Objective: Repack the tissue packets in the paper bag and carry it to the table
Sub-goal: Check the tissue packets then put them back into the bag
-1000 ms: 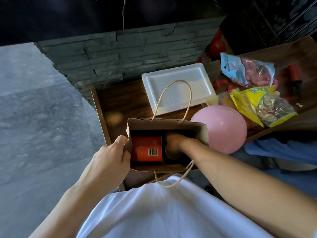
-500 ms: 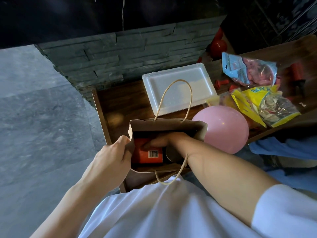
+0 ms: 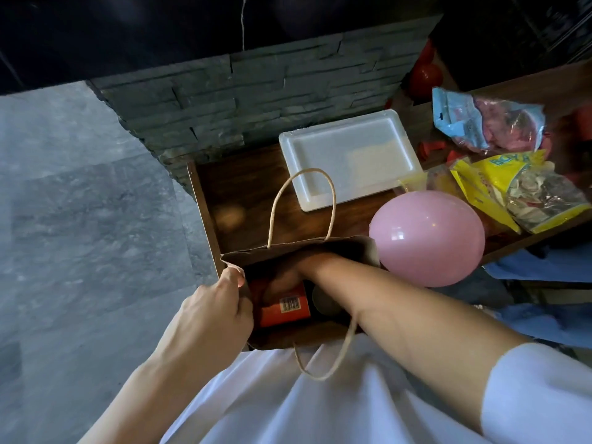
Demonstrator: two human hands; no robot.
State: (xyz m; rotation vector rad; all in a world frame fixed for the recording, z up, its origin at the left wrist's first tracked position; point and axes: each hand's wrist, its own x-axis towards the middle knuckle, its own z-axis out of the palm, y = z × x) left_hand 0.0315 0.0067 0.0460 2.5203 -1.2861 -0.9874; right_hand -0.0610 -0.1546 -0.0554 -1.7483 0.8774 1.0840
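I am reaching my right hand [image 3: 288,277] down into the paper bag [image 3: 320,248], fingers lying on the orange tissue packet [image 3: 282,310] below them. My left hand [image 3: 217,309] is pinching the bag's edge open. Packing looks nearly done, I think; carrying is not started.

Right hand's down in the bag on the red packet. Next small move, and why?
Probably press the red packet flat to the bottom, then draw the right hand out. It lies tilted inside the paper bag, and the left hand pinches the rim open, so the way out is clear.
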